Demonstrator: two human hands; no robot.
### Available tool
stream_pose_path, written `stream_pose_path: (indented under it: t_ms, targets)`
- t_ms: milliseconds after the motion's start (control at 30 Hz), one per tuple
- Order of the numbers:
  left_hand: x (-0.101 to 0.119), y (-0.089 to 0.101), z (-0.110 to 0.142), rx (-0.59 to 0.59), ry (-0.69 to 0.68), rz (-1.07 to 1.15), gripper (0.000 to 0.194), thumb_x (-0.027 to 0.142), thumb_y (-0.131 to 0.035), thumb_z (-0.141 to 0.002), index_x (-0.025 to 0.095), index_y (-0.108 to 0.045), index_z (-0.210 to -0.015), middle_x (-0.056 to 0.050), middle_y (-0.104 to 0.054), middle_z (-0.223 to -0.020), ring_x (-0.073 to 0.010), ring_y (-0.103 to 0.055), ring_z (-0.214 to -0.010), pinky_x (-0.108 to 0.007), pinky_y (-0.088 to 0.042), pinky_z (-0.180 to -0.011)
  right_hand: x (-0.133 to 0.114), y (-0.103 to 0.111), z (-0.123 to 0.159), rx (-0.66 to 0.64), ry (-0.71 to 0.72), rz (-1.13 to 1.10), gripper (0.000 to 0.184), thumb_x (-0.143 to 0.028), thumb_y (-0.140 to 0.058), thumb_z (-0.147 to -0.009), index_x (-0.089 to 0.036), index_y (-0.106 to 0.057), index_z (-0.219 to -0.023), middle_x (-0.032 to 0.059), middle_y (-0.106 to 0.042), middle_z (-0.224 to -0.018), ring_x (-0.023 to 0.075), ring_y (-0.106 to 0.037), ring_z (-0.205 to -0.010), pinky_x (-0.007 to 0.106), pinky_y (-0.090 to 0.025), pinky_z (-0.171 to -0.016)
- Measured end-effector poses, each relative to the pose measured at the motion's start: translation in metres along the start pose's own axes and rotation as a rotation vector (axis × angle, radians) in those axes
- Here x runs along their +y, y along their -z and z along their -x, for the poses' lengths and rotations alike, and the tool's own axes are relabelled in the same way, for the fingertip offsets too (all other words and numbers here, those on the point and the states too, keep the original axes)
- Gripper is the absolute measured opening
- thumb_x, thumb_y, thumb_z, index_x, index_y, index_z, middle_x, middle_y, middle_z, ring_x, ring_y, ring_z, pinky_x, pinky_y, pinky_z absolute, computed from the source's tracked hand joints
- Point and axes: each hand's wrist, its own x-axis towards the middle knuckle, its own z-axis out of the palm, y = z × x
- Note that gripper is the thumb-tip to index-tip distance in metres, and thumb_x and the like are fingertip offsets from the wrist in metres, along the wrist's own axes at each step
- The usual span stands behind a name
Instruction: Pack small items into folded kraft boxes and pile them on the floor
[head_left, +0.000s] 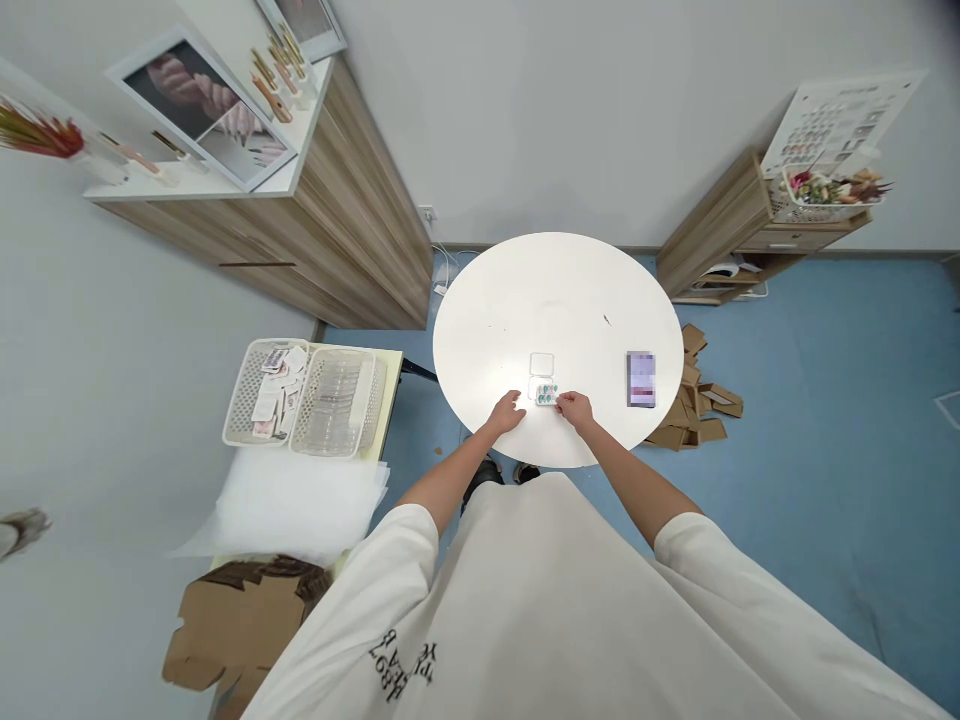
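Note:
Near the front of the round white table, my right hand pinches the right edge of a small pale card bearing rows of teal and white pieces that look like false nails. Just behind and partly under the card lies a small clear plastic case, its lid hinged back flat on the tabletop. My left hand is to the left of the card, apart from it, with thumb and fingers spread and nothing between them.
A phone lies at the table's right. On a side table at left stand a basket of cards and a basket of clear cases, beside white plastic sheets. Flattened cardboard covers floor at right. Wooden cabinets flank the table.

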Motion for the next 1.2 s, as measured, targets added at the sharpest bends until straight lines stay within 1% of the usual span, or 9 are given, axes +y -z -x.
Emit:
stream_pose_path:
  t_ms: [200, 400, 567, 633, 733, 867, 933, 1033, 1200]
  targets:
    - [0.0, 0.003, -0.004, 0.002, 0.037, -0.005, 0.05, 0.024, -0.064, -0.089, 0.02, -0.052, -0.138, -0.013, -0.052, -0.148, -0.0265, -0.058, -0.128, -0.036, -0.048, -0.104, -0.004, -0.013, -0.021, -0.005, 0.002, 0.112, 0.025, -0.023, -0.06, -0.076, -0.019, -0.07, -0.098, 0.003, -0.076, -0.079, 0.0175, -0.071, -0.082, 0.025, -0.052, -0.072]
    - [0.0, 0.012, -0.017, -0.018, 0.063, -0.026, 0.046, 0.024, -0.06, -0.09, 0.019, -0.054, -0.135, -0.013, -0.053, -0.147, -0.026, -0.057, -0.128, -0.036, -0.047, -0.104, -0.005, -0.011, -0.025, -0.045, 0.046, 0.222, 0.035, -0.022, -0.052, -0.079, -0.021, -0.071, -0.109, 0.0018, -0.076, -0.089, 0.0174, -0.07, -0.093, 0.027, -0.051, -0.085]
    - [0.013, 0.021, -0.038, -0.021, 0.054, -0.042, 0.046, 0.02, -0.062, -0.087, 0.019, -0.055, -0.133, -0.013, -0.055, -0.145, -0.0254, -0.058, -0.126, -0.035, -0.047, -0.104, -0.012, -0.005, -0.027, -0.06, 0.066, 0.238, 0.032, -0.02, -0.052, -0.081, -0.023, -0.073, -0.104, 0.0007, -0.076, -0.092, 0.0173, -0.069, -0.097, 0.028, -0.051, -0.09]
    - [0.021, 0.022, -0.049, -0.009, 0.053, -0.017, 0.047, 0.019, -0.062, -0.086, 0.019, -0.055, -0.133, -0.014, -0.056, -0.144, -0.0259, -0.058, -0.125, -0.036, -0.046, -0.104, -0.017, -0.003, -0.031, -0.045, 0.084, 0.234, 0.029, -0.019, -0.054, -0.081, -0.023, -0.073, -0.102, 0.0014, -0.075, -0.099, 0.0181, -0.068, -0.1, 0.029, -0.051, -0.092]
    - [0.031, 0.019, -0.066, 0.013, 0.07, 0.022, 0.049, 0.018, -0.062, -0.084, 0.019, -0.054, -0.133, -0.014, -0.056, -0.144, -0.0261, -0.059, -0.125, -0.037, -0.046, -0.104, -0.025, -0.002, -0.037, -0.01, 0.117, 0.243, 0.031, -0.017, -0.055, -0.082, -0.023, -0.073, -0.106, 0.0027, -0.073, -0.113, 0.0185, -0.066, -0.105, 0.031, -0.049, -0.097]
    - [0.038, 0.011, -0.082, 0.029, 0.095, 0.044, 0.049, 0.019, -0.063, -0.082, 0.02, -0.055, -0.13, -0.012, -0.056, -0.143, -0.0262, -0.057, -0.126, -0.036, -0.045, -0.102, -0.029, -0.007, -0.039, -0.048, 0.142, 0.321, 0.036, -0.014, -0.055, -0.083, -0.023, -0.073, -0.113, 0.0057, -0.066, -0.126, 0.0192, -0.066, -0.106, 0.032, -0.048, -0.101]
    - [0.039, 0.008, -0.085, 0.008, 0.086, 0.047, 0.049, 0.019, -0.063, -0.081, 0.021, -0.055, -0.13, -0.011, -0.056, -0.142, -0.0261, -0.058, -0.124, -0.035, -0.047, -0.1, -0.028, -0.011, -0.037, -0.061, 0.163, 0.358, 0.035, -0.014, -0.057, -0.082, -0.022, -0.074, -0.112, 0.0073, -0.064, -0.128, 0.0203, -0.065, -0.108, 0.031, -0.047, -0.102]
    - [0.041, 0.009, -0.087, -0.014, 0.092, 0.043, 0.052, 0.018, -0.061, -0.081, 0.021, -0.053, -0.132, -0.011, -0.055, -0.143, -0.0256, -0.058, -0.123, -0.034, -0.047, -0.098, -0.029, -0.014, -0.038, -0.062, 0.168, 0.356, 0.032, -0.015, -0.056, -0.084, -0.022, -0.075, -0.109, 0.0074, -0.064, -0.126, 0.0207, -0.064, -0.11, 0.031, -0.047, -0.102]
    - [0.051, 0.015, -0.096, 0.03, 0.114, 0.043, 0.054, 0.016, -0.062, -0.08, 0.019, -0.053, -0.133, -0.013, -0.054, -0.144, -0.0262, -0.057, -0.124, -0.035, -0.045, -0.101, -0.042, -0.008, -0.05, -0.033, 0.123, 0.299, 0.036, -0.015, -0.052, -0.087, -0.021, -0.069, -0.118, 0.0064, -0.066, -0.122, 0.0184, -0.065, -0.101, 0.032, -0.049, -0.096]
